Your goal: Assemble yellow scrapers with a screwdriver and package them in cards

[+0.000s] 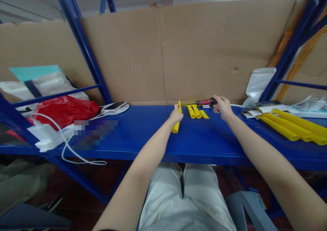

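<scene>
My left hand [176,114] is closed around a yellow tube [175,127], which stands tilted over the blue shelf top [150,135]. In my right hand [222,106] is a screwdriver [205,102] with a red and black handle. Its thin shaft points left and reaches the upper part of the tube; whether the tip is inside it or only touching, I cannot tell. Between my hands lie short yellow pieces [196,111], close under the screwdriver. A small silvery item beside the screwdriver handle is too small to name.
Several long yellow tubes [293,125] with card ends lie at the right. To the left are a phone [117,105], white cables, a white charger [43,132] and a red plastic bag [66,110]. Cardboard [189,54] walls off the back; blue metal posts [84,43] flank it.
</scene>
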The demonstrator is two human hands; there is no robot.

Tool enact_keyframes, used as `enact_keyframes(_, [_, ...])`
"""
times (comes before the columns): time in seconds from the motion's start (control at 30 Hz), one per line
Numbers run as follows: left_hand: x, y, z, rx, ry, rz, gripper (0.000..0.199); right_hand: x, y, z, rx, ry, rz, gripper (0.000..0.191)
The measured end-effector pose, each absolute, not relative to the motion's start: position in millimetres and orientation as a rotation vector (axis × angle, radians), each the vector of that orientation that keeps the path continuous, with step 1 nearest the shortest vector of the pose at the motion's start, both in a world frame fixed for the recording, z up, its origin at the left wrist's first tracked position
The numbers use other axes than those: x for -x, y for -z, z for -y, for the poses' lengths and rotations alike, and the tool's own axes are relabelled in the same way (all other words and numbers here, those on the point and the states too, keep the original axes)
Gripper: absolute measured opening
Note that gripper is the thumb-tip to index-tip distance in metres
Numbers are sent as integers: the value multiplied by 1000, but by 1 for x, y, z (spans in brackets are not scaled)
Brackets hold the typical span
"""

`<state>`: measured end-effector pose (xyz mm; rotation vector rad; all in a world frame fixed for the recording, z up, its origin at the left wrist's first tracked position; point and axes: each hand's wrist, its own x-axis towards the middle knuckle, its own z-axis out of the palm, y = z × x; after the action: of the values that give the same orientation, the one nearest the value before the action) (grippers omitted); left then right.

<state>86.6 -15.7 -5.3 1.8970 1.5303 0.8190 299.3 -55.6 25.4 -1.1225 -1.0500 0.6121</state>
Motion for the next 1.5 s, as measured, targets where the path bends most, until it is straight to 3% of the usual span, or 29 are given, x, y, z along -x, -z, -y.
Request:
enact_keyframes(0.13, [-87,6,16,-1893,-825,-1522,56,-298,-27,58,1109,-689,1038,20])
enact_keyframes(0.3, [-87,5,16,-1884,-825,-1534,57,-300,-25,55,1119,-616,1073,33])
enact_keyframes(0.5, [-87,7,13,-1884,-831,-1519,58,-301,-24,54,1050,-761,1014,25])
enact_keyframes(0.67, [-87,8,13,-1896,-841,-1508,56,-300,-24,58,1100,-726,1025,37])
enact_keyframes(0.9, [-87,5,17,-1915,-816,-1534,55,-299,-26,56,1100,-717,959,23])
enact_keyframes(1.1, [-86,3,19,-1919,-817,-1546,53,-303,-22,53,1147,-610,1039,34])
enact_keyframes(1.37, [-85,3,19,-1915,-806,-1545,53,-299,-25,55,1075,-715,987,21])
enact_keyframes(1.5, [-85,2,19,-1917,-800,-1545,53,-298,-23,56,1109,-699,982,29])
